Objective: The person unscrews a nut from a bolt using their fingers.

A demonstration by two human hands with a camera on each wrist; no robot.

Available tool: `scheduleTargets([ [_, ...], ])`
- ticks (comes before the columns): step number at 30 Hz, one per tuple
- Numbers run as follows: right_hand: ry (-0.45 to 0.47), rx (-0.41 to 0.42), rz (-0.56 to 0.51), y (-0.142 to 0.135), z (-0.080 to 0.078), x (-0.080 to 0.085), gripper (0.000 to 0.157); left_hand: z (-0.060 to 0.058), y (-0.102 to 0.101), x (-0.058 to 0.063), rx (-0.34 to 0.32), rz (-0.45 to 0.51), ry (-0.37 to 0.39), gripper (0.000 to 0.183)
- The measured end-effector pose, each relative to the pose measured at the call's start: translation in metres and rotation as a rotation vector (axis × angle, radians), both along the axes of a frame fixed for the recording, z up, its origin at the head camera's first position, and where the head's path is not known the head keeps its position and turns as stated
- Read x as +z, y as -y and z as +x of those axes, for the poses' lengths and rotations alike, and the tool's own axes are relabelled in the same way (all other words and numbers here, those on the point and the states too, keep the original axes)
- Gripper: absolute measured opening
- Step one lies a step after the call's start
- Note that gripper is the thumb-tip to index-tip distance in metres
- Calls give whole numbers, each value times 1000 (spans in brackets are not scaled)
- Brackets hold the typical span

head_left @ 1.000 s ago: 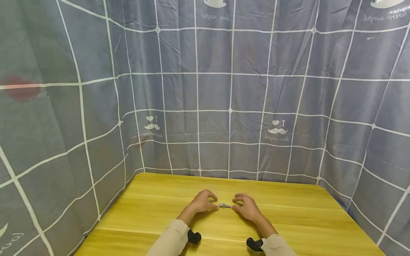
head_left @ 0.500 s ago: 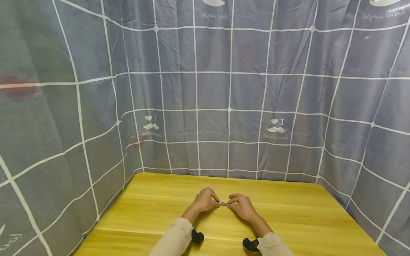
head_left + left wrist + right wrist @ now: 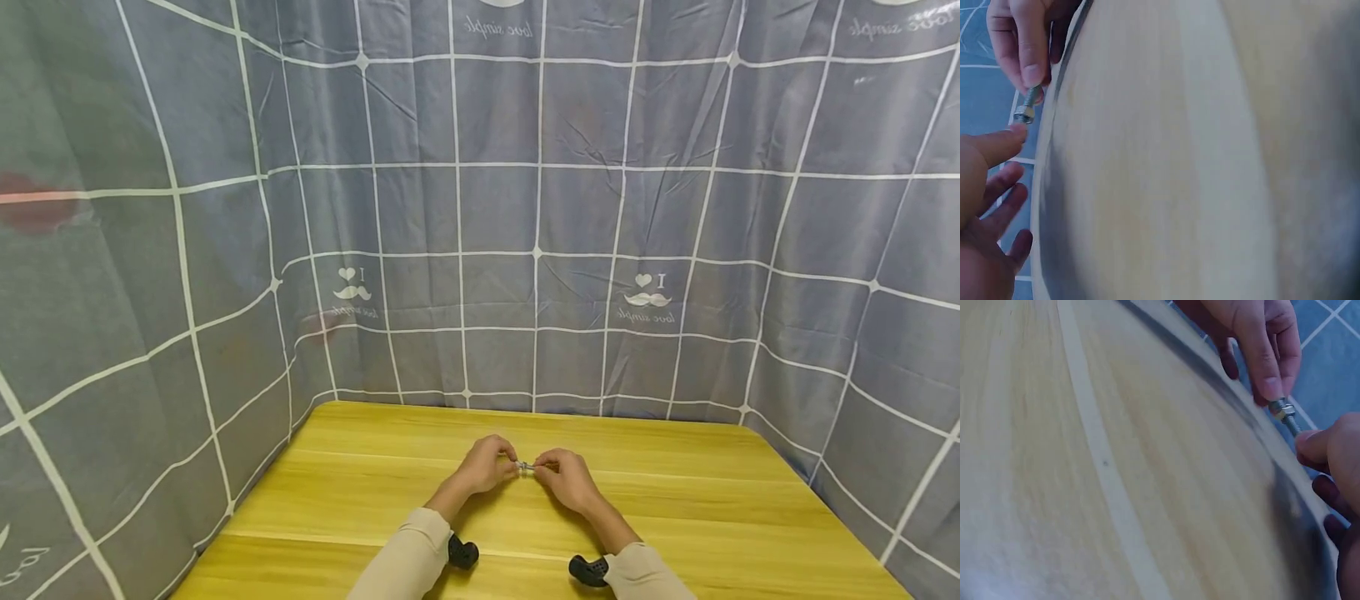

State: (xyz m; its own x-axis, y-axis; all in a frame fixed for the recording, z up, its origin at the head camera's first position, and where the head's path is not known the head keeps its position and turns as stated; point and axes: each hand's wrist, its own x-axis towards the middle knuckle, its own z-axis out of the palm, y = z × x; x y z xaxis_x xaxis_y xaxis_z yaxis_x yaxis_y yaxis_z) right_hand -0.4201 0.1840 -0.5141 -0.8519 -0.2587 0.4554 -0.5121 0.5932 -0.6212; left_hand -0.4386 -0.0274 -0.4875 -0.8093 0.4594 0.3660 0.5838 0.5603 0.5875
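Observation:
A small silvery bolt (image 3: 527, 467) spans the gap between the two hands, over the middle of the table. Its threaded shank (image 3: 1030, 97) carries a hex nut (image 3: 1282, 410) part way along. The left hand (image 3: 487, 464) pinches one end of the bolt between thumb and fingertips, hiding that end. From the other side, the right hand (image 3: 567, 481) pinches the threaded end with thumb and forefinger. In the left wrist view, the other fingers of the left hand (image 3: 991, 206) are spread loosely away from the bolt.
The yellow wood-grain table (image 3: 675, 517) extends around both hands. Grey curtains (image 3: 495, 208) with white grid lines hang behind it and at both sides. Black wrist-worn devices (image 3: 462, 552) stick out at the beige sleeves (image 3: 408, 554).
The bolt lay on the table between the parted hands a second ago. Both hands have closed in and taken its ends, and it has shifted slightly toward the table's far side.

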Motion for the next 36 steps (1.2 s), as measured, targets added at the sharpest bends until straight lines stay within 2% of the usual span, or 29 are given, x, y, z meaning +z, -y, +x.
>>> scheduleTargets([
  [4,48,1,-81,3,3,8,8,1,-1,4,-7,166,89,5],
  [7,81,34,-158,6,5,16,7,3,0,10,0,276,137,5],
  [11,130,54,-258,8,8,27,6,8,1,17,9,357,183,6],
  [14,162,39,-333,9,12,34,5,11,1,21,-6,403,192,8],
  [23,197,-8,-551,15,28,63,11,26,-3,39,-13,502,78,8],
  [29,190,15,-595,21,38,80,15,38,1,55,-49,546,3,6],
  [36,180,4,-567,29,50,96,20,51,2,70,-56,504,-64,7],
])
